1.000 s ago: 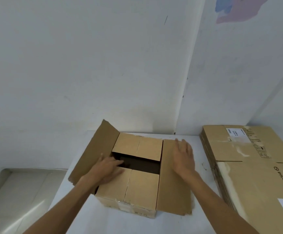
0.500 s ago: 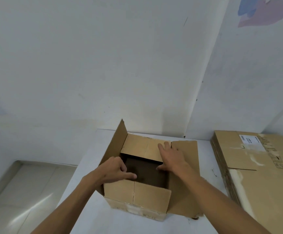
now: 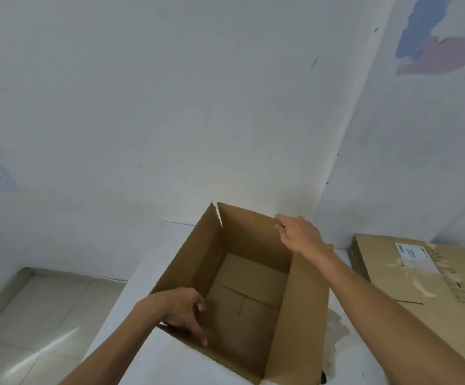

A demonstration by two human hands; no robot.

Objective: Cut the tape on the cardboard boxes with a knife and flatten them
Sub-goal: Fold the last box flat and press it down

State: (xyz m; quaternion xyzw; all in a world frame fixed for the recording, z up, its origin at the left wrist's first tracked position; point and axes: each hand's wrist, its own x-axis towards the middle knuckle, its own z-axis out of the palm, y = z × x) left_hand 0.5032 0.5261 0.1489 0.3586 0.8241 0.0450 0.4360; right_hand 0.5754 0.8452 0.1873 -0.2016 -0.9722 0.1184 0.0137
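Left hand fingers curled over near-left rim of box, thumb inside; right hand grips far flap's top edge. Box open, upright on white table, flaps raised; flattened stack well to right

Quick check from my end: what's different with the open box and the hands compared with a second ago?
The cardboard box has all four top flaps swung up, so its inside and bottom flaps now show. The right hand left the right flap and now grips the far flap's top edge. The left hand moved to the near-left rim, fingers reaching inside. The flattened box stack stayed put on the white table.
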